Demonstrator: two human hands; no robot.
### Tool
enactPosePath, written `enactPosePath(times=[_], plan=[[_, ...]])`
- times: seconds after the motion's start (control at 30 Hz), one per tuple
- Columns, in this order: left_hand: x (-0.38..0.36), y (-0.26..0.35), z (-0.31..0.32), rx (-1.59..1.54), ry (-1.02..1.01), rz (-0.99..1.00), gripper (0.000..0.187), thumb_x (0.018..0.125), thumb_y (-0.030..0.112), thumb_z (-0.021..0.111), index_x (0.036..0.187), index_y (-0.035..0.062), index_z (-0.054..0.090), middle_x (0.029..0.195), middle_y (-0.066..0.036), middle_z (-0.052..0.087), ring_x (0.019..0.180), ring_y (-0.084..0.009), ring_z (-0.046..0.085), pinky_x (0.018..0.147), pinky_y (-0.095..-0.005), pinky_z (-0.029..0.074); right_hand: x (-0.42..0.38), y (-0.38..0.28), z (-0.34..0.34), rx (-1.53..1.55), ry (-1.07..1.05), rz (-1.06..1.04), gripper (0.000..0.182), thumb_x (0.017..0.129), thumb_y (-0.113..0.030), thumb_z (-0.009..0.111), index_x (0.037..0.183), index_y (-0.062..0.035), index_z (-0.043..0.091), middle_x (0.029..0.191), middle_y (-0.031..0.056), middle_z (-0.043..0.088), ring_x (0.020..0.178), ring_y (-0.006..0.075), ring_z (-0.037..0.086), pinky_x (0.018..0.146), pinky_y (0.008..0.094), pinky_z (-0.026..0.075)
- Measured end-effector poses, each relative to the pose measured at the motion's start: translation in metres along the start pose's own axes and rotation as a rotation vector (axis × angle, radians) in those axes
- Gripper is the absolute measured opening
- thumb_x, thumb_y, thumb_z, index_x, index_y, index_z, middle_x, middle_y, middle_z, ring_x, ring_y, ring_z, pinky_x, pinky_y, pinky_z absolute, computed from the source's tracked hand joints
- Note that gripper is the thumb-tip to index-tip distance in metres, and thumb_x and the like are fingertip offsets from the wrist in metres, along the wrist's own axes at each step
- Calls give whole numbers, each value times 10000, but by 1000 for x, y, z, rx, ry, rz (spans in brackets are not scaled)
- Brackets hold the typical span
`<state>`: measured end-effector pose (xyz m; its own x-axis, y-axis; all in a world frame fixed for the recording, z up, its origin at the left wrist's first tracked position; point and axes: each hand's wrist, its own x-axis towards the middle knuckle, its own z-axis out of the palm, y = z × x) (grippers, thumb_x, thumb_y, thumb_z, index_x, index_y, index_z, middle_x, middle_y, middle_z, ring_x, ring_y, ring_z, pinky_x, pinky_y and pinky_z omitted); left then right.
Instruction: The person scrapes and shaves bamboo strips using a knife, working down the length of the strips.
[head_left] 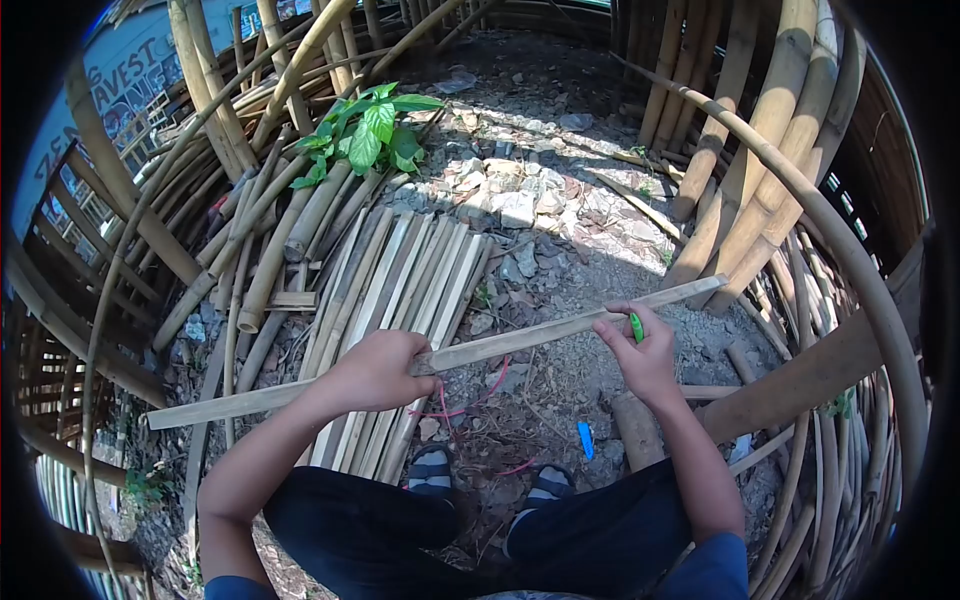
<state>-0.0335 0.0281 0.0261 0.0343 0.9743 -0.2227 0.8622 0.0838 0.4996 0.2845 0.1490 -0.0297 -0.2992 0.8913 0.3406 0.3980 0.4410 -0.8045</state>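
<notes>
A long, narrow wooden slat (530, 337) slants across in front of me, its right end higher in view than its left. My left hand (375, 365) is closed around it left of its middle. Farther right along the slat is my right hand (640, 350), thumb and fingertips at the slat's edge. A small bright green object (637, 326), perhaps a pen or marker, sticks out between its fingers; the rest is hidden. Below the left hand lies a row of similar slats (400, 275), side by side on the ground.
Bamboo poles (275, 255) are piled at the left beside a leafy green plant (370, 130). Upright bamboo posts (765, 160) and a curved pole (800, 185) stand at the right. Stone rubble (510, 190) lies ahead. Pink string (470, 408) and a blue object (586, 440) lie near my feet.
</notes>
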Motion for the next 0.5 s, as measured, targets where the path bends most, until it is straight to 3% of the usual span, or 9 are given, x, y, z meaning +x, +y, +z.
enactPosePath(times=[0.07, 0.17, 0.2, 0.23, 0.3, 0.33, 0.5], plan=[[3, 4, -2, -38, -104, -32, 376, 768, 238, 766, 999, -49, 688, 854, -249, 680, 893, -376, 685, 820, -438, 518, -6, 4, 14, 160, 36, -25, 171, 911, -159, 748, 987, -33, 661, 634, -64, 521, 563, 9, 414, 500, 223, 324], [6, 0, 14, -82, -104, 67, 361, 764, 221, 754, 996, -47, 688, 843, -244, 677, 877, -377, 685, 815, -442, 517, -27, -3, 36, 257, -59, 16, 193, 916, -144, 740, 1042, -29, 648, 665, -63, 560, 590, -7, 452, 507, 214, 350], [5, 1, 18, -84, -109, 62, 361, 764, 221, 754, 996, -47, 688, 843, -244, 677, 877, -377, 685, 815, -442, 517, -34, -10, 40, 215, -111, 65, 338, 899, -238, 762, 1130, -31, 629, 691, 6, 642, 599, 56, 571, 542, 255, 433], [4, 2, 22, -59, -73, 131, 335, 772, 216, 756, 967, -44, 677, 810, -225, 669, 817, -354, 677, 770, -437, 507, -38, -15, 45, 217, -112, 75, 338, 899, -238, 762, 1130, -31, 629, 691, 6, 642, 599, 56, 571, 542, 255, 433], [5, 5, 26, -36, -40, 202, 312, 780, 212, 758, 939, -40, 666, 777, -207, 660, 756, -332, 668, 726, -431, 498, -38, -24, 52, -102, -196, -229, 503, 864, -389, 769, 1175, -26, 613, 722, 104, 686, 634, 228, 683, 601, 355, 510], [6, 6, 27, -18, -52, 212, 311, 779, 207, 752, 949, -40, 669, 784, -210, 662, 764, -338, 670, 730, -434, 500, -38, -27, 49, -221, -320, -147, 578, 826, -478, 758, 1210, -73, 611, 771, 180, 695, 728, 393, 695, 662, 452, 537], [10, 6, 24, -94, -190, 136, 325, 793, 207, 736, 999, -35, 669, 811, -217, 674, 792, -369, 674, 745, -449, 502, -39, -18, 64, -295, -284, -65, 426, 855, -383, 734, 1192, -149, 622, 745, 175, 690, 732, 419, 682, 646, 498, 527]])
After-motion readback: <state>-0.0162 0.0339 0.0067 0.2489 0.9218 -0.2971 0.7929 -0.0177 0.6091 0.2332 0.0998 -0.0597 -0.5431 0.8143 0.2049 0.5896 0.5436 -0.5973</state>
